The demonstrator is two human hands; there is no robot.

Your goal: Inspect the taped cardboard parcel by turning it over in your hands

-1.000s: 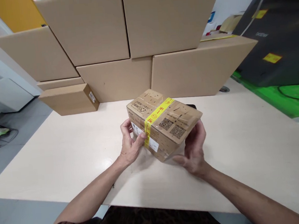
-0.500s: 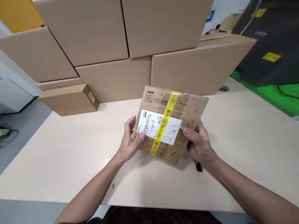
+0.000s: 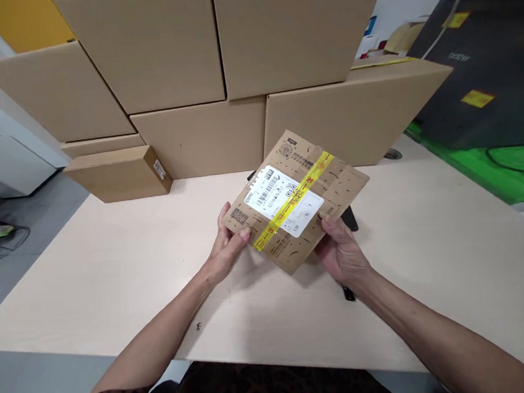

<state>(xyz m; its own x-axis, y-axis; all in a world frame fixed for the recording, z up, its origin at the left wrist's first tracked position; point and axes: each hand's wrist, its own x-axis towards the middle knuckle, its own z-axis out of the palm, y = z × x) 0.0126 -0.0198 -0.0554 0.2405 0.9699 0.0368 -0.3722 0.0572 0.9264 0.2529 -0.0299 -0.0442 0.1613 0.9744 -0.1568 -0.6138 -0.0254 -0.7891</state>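
Note:
A flat brown cardboard mailer (image 3: 330, 196) is held tilted above the table, its labelled face toward me. A white shipping label (image 3: 262, 199) sits on it, crossed by a strip of yellow tape (image 3: 319, 170) with red print. My left hand (image 3: 225, 245) grips its lower left corner, thumb on top and fingers behind. On the right edge my right hand (image 3: 344, 250) is closed the same way, its thumb beside the label. A black object (image 3: 349, 219) shows partly from behind the mailer, and another small black piece (image 3: 348, 293) lies under my right wrist; neither can be made out.
Large brown cartons (image 3: 197, 141) are stacked along the back of the pale table (image 3: 127, 281). A smaller carton (image 3: 113, 176) stands before them at the left. Beyond the right end are a dark panel (image 3: 476, 74) with yellow patches and a green surface (image 3: 471, 172).
Both hands have turned the mailer clockwise and raised it slightly. A printed code at its left corner now shows, and more of the black object behind it is visible.

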